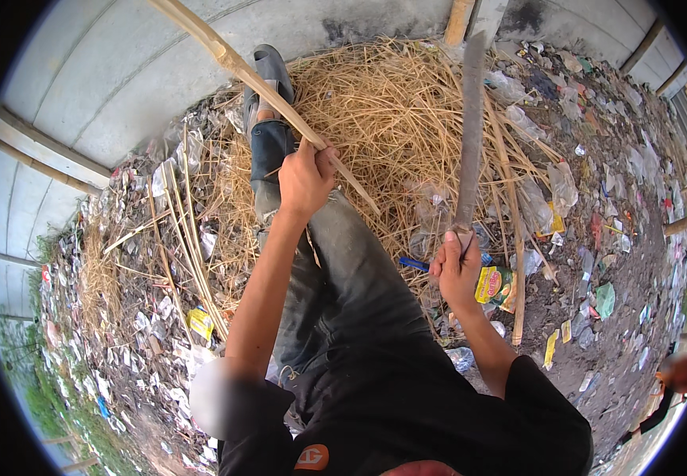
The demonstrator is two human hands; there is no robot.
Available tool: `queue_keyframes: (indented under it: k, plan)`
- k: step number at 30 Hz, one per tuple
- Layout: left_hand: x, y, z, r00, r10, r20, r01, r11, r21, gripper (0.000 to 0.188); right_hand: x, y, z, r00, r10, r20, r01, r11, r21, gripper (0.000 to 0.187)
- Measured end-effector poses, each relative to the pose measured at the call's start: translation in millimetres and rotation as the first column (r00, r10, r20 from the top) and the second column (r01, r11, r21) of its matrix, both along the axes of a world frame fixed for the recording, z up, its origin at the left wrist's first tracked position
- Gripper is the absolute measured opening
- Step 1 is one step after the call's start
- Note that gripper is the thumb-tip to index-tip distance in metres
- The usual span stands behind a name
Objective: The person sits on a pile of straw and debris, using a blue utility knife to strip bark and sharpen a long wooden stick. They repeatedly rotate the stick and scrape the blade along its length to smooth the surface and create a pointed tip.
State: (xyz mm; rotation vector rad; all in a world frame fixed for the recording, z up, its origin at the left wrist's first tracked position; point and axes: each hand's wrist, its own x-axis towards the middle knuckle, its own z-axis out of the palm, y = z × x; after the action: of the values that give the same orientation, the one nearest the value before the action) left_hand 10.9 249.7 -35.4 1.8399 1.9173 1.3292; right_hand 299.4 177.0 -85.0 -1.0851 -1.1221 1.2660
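Observation:
My left hand (pixel 305 181) is closed round a split bamboo pole (pixel 242 70) near its lower end. The pole slants from the upper left, across my outstretched leg, to a pointed tip right of the hand. My right hand (pixel 456 266) grips a machete (pixel 471 135) low by its handle, most of which the fingers hide. Its long dark blade points up and away, apart from the bamboo. Beyond both hands spreads a heap of straw-coloured bamboo shavings (pixel 391 111).
Several thin bamboo strips (pixel 189 238) lie left of my legs. A longer strip (pixel 510 182) lies right of the machete, near a yellow-green packet (pixel 495 285). Litter covers the dirt ground. A pale panel wall (pixel 137 71) stands behind. Another person (pixel 676 377) is at the far right edge.

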Motion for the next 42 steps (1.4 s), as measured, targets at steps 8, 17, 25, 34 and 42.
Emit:
queue_keyframes:
  k: [8, 17, 25, 34, 42]
  plan:
    - [-3.6, -0.7, -5.2, 0.998, 0.059, 0.039, -0.059, 0.998, 0.019, 0.013, 46.1, -47.7, -118.3, 0.718, 0.329, 0.613, -0.055, 0.905, -0.421, 0.038]
    - [24.1, -12.4, 50.2, 1.0, -0.01, -0.021, 0.012, 0.992, 0.124, 0.012, 30.8, 6.8, 8.9, 0.989, 0.054, 0.137, -0.028, 0.982, -0.187, 0.028]
    - [36.1, 3.9, 66.5, 0.964, -0.137, 0.227, 0.071, 0.958, 0.279, 0.039, 24.9, 0.5, 4.9, 0.996, 0.083, 0.016, -0.07, 0.915, -0.398, 0.032]
    - [48.0, 18.3, 95.8, 0.276, -0.452, 0.848, 0.043, 0.887, 0.459, 0.05, 23.3, -23.5, -15.0, 0.991, 0.134, 0.002, -0.117, 0.879, -0.462, 0.027]
    - [48.3, 19.0, 72.6, 0.608, -0.253, 0.752, -0.076, 0.925, 0.373, 0.035, 28.1, -18.7, -4.4, 0.987, 0.127, 0.101, -0.074, 0.907, -0.414, 0.027]
